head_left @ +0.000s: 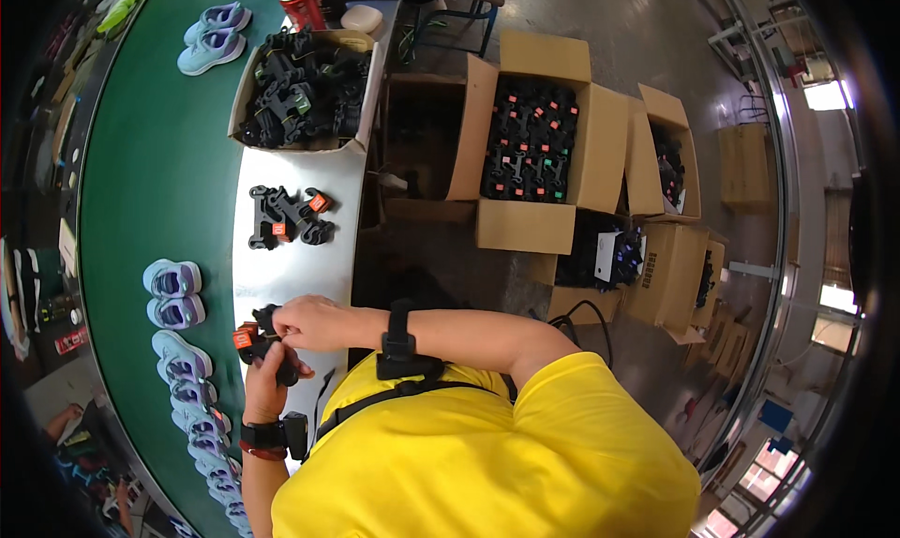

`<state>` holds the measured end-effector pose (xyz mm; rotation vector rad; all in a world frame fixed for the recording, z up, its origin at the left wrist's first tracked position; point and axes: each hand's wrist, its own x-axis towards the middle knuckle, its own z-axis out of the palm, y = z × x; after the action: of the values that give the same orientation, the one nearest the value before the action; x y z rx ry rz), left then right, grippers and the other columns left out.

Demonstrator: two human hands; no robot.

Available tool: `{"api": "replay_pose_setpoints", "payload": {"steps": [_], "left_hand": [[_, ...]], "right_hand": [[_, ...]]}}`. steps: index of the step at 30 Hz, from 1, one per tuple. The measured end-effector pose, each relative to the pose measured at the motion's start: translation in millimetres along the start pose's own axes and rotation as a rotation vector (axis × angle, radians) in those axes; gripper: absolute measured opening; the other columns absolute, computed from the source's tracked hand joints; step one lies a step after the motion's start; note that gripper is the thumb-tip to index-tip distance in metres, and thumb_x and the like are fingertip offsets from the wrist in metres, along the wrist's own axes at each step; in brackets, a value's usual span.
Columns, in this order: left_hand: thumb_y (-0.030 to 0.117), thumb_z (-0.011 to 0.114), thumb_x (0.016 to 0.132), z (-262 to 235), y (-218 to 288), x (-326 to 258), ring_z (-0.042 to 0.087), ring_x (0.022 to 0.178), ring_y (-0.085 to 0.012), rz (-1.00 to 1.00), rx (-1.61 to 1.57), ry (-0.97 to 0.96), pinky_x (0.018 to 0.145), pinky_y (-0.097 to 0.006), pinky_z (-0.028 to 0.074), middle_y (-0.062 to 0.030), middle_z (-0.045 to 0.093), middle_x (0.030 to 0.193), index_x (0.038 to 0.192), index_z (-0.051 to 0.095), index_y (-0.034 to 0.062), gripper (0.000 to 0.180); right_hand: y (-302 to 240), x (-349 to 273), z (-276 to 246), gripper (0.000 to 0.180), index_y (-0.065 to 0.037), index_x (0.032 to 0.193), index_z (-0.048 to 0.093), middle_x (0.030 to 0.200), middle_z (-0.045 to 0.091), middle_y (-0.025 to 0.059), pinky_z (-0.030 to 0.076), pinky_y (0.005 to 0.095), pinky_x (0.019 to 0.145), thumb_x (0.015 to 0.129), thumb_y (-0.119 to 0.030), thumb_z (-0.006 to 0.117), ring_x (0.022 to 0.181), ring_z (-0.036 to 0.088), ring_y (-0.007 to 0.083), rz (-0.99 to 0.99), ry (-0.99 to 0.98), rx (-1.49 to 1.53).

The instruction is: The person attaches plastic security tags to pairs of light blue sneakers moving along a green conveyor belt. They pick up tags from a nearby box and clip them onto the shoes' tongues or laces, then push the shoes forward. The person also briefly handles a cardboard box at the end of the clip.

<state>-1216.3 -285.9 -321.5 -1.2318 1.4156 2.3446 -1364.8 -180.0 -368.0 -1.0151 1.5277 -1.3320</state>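
Close to my body, over the steel tabletop, both hands are on black plastic pieces with orange stickers that look like shoe trees (246,343). My left hand (266,385) is closed around the lower part. From the right, my right hand (314,322) reaches across with its fingers bent against the upper part. The fingers hide some of the outline, so I cannot tell whether it is one piece or two. Farther up the steel surface lie several more black shoe trees (289,217), two showing orange stickers. Beyond these stands an open carton (356,144) heaped with similar black pieces.
On the left, a green conveyor belt (131,201) carries a row of light blue sneakers (178,355) and another pair (214,51) farther up. A red can (300,6) stands behind the carton. Open cardboard boxes (525,224) of black pieces fill the floor at right.
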Motion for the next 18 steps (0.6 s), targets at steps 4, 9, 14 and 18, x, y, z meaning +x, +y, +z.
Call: {"api": "replay_pose_setpoints", "payload": {"steps": [4, 9, 14, 18], "left_hand": [[0.027, 0.059, 0.091, 10.2, 1.4, 9.9, 0.061, 0.059, -0.0209, -0.073, -0.019, -0.042, 0.055, -0.036, 0.054, -0.0116, 0.061, 0.079, 0.099, 0.053, 0.0001, 0.029], [0.024, 0.061, 0.09, 22.9, 6.6, 27.2, 0.059, 0.052, -0.0191, -0.296, 0.182, -0.121, 0.046, -0.032, 0.05, -0.011, 0.062, 0.074, 0.101, 0.05, 0.0003, 0.028], [0.021, 0.062, 0.089, 48.4, 16.4, 37.6, 0.058, 0.052, -0.0181, -0.409, 0.285, -0.186, 0.046, -0.03, 0.049, -0.0111, 0.062, 0.072, 0.104, 0.05, -0.0004, 0.029], [0.015, 0.065, 0.087, 81.8, 24.4, 36.8, 0.058, 0.055, -0.0152, -0.266, 0.67, -0.195, 0.049, -0.028, 0.049, -0.0094, 0.062, 0.073, 0.109, 0.053, -0.0019, 0.031]], "right_hand": [[-1.4, -11.6, -20.6, 0.015, -0.003, 0.086, 0.066, 0.071, 0.063, 0.0082, 0.047, 0.0305, 0.065, 0.079, -0.015, 0.063, 0.066, 0.06, 0.0177, 0.067, 0.055, 0.261], [3.6, -20.1, -40.0, 0.016, -0.002, 0.089, 0.069, 0.076, 0.068, 0.0093, 0.048, 0.0273, 0.068, 0.082, -0.014, 0.062, 0.069, 0.061, 0.0124, 0.261, 0.206, 0.353], [15.3, -32.0, -45.1, 0.017, -0.001, 0.086, 0.069, 0.07, 0.066, 0.0101, 0.047, 0.0261, 0.064, 0.082, -0.017, 0.063, 0.064, 0.059, 0.0122, 0.238, 0.39, 0.256], [60.7, -40.9, -43.4, 0.018, -0.001, 0.078, 0.069, 0.066, 0.063, 0.0077, 0.045, 0.0302, 0.058, 0.078, -0.018, 0.065, 0.059, 0.057, 0.0159, 0.468, 0.458, 0.452]]}}
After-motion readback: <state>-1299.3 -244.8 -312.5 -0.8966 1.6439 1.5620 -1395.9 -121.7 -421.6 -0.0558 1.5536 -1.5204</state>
